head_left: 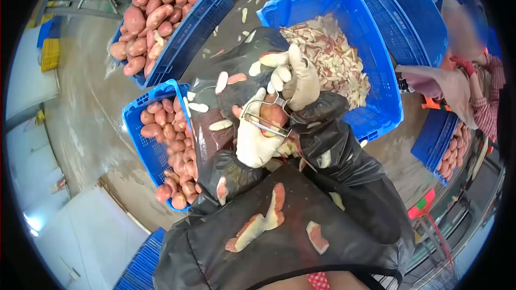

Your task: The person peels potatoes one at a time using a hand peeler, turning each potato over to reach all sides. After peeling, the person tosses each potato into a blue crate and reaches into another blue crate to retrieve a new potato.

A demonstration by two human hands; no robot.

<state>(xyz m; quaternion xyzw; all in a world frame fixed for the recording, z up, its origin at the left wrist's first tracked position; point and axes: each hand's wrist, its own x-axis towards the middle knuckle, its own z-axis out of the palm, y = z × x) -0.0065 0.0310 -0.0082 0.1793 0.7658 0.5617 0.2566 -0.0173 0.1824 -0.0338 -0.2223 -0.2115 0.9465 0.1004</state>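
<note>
Both my hands wear white gloves over a lap covered in dark plastic. My left hand (257, 137) is closed round a red-skinned potato (273, 114). A metal peeler (264, 121) lies across that potato. Just above and to the right, my right hand (301, 78) has its fingers curled; the peeler's frame reaches up to it, and the grip is partly hidden. Pieces of peel (263, 220) are scattered on the dark apron (215, 249) and sleeves. Beyond my right hand, a blue crate (379, 75) holds a heap of peelings (328, 48).
Blue crates of red potatoes stand at the upper left (209, 16) and left (141, 142). More blue crates (403, 16) are at the upper right. Another person (486, 91) in a checked sleeve is at the right, near a potato crate (432, 137). Peel scraps lie on the wet floor (88, 102).
</note>
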